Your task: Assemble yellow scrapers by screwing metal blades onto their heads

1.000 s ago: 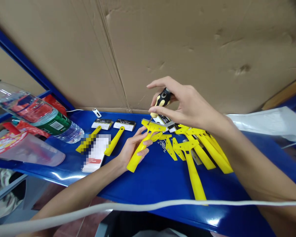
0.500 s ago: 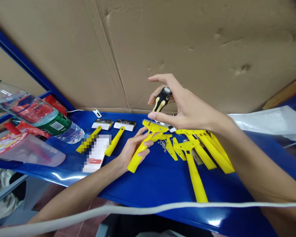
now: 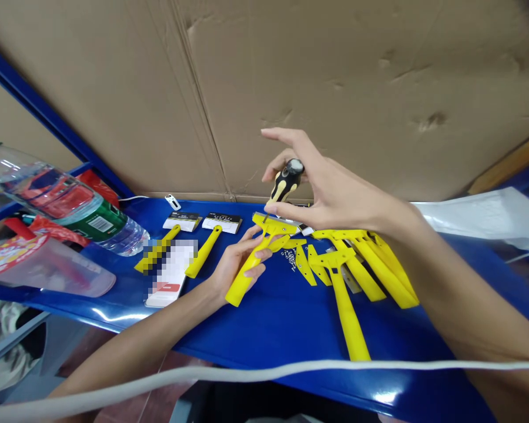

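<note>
My left hand (image 3: 234, 267) is wrapped round a yellow scraper (image 3: 250, 271), its wide head tilted up and away from me. In my right hand (image 3: 324, 191) is a black and cream screwdriver (image 3: 285, 183), held with the thumb low on the handle and the index finger stretched out clear of it. The screwdriver's shaft points down at the left end of the scraper's head. Just right of my left hand lie small screws (image 3: 290, 258) and loose yellow blade covers (image 3: 306, 265). Another yellow scraper handle (image 3: 348, 314) lies nearer to me.
More yellow scraper handles (image 3: 379, 267) lie stacked at right. Two scrapers with black and white card sleeves (image 3: 223, 222) and a phone (image 3: 170, 288) are at left. A water bottle (image 3: 88, 214) and plastic cup (image 3: 66, 267) stand beyond. A white cable (image 3: 264, 373) crosses in front.
Both hands keep nearly the same pose, the screwdriver staying on the scraper's head. The right hand's fingers and the screwdriver handle have shifted slightly. Nothing has been picked up or let go.
</note>
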### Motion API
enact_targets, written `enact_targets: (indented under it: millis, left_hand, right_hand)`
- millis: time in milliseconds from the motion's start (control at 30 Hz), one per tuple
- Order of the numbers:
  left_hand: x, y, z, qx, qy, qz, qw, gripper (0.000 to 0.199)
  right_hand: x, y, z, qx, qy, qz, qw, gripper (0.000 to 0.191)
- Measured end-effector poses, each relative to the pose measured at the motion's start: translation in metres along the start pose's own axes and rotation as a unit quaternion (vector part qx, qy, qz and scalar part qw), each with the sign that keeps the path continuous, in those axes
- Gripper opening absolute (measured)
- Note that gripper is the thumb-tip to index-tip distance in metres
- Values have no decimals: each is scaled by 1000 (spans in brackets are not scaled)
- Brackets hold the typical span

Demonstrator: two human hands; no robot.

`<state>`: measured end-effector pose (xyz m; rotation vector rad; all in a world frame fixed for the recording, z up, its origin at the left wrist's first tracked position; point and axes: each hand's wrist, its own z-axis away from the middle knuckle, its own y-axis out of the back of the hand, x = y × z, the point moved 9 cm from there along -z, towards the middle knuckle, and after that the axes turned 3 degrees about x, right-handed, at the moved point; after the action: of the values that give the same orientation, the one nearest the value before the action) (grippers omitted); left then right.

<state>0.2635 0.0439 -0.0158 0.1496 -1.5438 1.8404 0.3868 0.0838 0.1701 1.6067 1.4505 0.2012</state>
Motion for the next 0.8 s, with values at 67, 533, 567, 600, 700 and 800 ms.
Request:
enact_targets:
  millis: [67,533,567,600,700,800]
  left_hand:
    - [0,0,0,2,1,1,1000,46]
    - [-2,1,1,7,7,4,1000,40]
    - [-2,1,1,4,5,3,1000,42]
    - [-1,0,1,3,3,2,1000,43]
    - [-2,-1,1,4,3,-3,1000,45]
    - [-3,-1,2,9,7,-8,1000,46]
  right_hand:
    - [-4,-1,1,-12,21,-14,1000,96]
    - [-5,9,-2,7,7,-55,998,68]
    - [-4,8,-2,1,-4,-59,998,64]
    - [-3,8,-1,-3,-14,-57,998,59]
    - [-2,9,-1,-2,-28,-30,999,55]
    - [-5,9,0,-5,-16,-21,1000,60]
